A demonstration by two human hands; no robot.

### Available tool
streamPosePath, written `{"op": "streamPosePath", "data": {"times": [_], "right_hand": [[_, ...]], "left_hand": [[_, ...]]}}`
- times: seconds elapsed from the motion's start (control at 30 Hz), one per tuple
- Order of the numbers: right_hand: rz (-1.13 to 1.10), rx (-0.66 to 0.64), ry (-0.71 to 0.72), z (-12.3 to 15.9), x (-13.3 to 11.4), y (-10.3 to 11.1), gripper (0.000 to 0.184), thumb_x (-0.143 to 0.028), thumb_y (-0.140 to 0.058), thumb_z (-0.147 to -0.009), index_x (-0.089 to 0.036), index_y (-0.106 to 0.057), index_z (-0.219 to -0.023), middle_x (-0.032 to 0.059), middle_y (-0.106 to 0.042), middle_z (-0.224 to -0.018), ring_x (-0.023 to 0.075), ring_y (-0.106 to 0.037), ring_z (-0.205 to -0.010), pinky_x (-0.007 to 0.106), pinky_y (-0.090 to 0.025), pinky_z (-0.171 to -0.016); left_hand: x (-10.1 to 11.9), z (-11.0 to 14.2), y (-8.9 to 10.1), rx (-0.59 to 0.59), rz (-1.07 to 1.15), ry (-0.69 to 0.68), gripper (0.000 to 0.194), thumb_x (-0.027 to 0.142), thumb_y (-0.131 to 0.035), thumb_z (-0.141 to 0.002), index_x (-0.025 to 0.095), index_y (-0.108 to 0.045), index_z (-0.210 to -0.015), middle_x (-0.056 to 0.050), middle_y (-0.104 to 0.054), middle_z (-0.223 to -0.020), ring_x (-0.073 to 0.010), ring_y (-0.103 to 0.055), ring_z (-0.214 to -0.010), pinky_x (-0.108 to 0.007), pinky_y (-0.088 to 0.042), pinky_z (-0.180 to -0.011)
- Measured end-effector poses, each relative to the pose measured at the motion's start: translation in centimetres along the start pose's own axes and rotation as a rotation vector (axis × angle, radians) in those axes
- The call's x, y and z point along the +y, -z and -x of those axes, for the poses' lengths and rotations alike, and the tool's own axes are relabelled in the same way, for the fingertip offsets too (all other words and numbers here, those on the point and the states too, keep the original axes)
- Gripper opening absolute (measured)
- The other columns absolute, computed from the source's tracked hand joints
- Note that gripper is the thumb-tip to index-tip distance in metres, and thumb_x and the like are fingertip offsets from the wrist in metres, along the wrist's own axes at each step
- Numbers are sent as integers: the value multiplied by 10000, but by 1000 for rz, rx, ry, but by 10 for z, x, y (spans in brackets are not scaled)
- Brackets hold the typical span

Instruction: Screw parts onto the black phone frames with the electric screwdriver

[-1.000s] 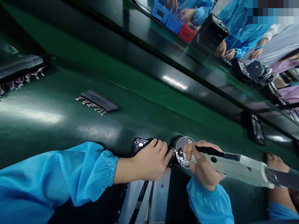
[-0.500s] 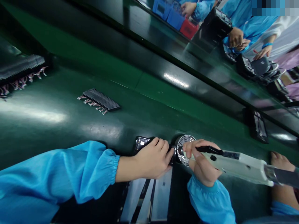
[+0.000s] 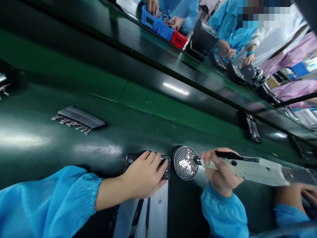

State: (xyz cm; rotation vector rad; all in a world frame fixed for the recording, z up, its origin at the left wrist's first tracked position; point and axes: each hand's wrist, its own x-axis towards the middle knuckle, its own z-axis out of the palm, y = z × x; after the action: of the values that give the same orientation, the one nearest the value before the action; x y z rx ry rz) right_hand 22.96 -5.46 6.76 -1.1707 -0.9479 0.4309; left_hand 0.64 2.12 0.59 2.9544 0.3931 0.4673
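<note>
Gripping driver (image 3: 260, 169) in right hand (image 3: 223, 172), just right of dish (image 3: 185, 163), with tip at rim | Resting bent-fingered left hand (image 3: 142, 174) on device (image 3: 158, 203), just left of dish; unable to tell whether gripping

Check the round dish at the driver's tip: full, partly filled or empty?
Partly filled, it seems: shiny bits cluster across the middle of the dish, while its dotted floor shows at the upper left.
</note>
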Motion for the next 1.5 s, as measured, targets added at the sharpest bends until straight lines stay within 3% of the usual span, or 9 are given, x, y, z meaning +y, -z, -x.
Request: {"op": "streamPosePath", "data": {"times": [0.27, 1.2, 1.33, 1.5], "right_hand": [[-69, -137, -93, 18, 12, -14, 243, -101, -603, -835, -229, -667, -1031, -39, -563, -618, 134, -549, -522, 328, -511, -582], [-17, -144, -91, 23, 21, -18, 216, -119, -635, -845, -242, -666, -1019, -32, -578, -617, 149, -562, -524, 341, -512, -558], [2, -154, -42, 19, 9, -18, 261, -119, -617, -844, -229, -670, -1075, -40, -566, -600, 135, -554, -510, 325, -508, -564], [25, -172, 25, 20, -25, -32, 259, -104, -615, -836, -213, -690, -1058, -1, -619, -702, 142, -577, -547, 370, -533, -605]], "left_hand": [[-1, -2, 0, 8, -15, -27, 510, 438, -504, -960, 48, -628, -1262, -257, -684, -1074, -374, -671, -978, -487, -543, -821], [0, -2, -1, 17, -15, -27, 532, 452, -457, -981, 31, -629, -1257, -247, -684, -1051, -372, -661, -970, -485, -524, -817], [0, -2, -1, 0, 0, -14, 545, 462, -435, -990, 30, -630, -1260, -246, -676, -1058, -370, -652, -976, -482, -512, -818], [0, -1, -2, -28, 29, -13, 562, 477, -455, -980, 27, -609, -1279, -222, -664, -1033, -357, -639, -944, -464, -496, -796]]}}
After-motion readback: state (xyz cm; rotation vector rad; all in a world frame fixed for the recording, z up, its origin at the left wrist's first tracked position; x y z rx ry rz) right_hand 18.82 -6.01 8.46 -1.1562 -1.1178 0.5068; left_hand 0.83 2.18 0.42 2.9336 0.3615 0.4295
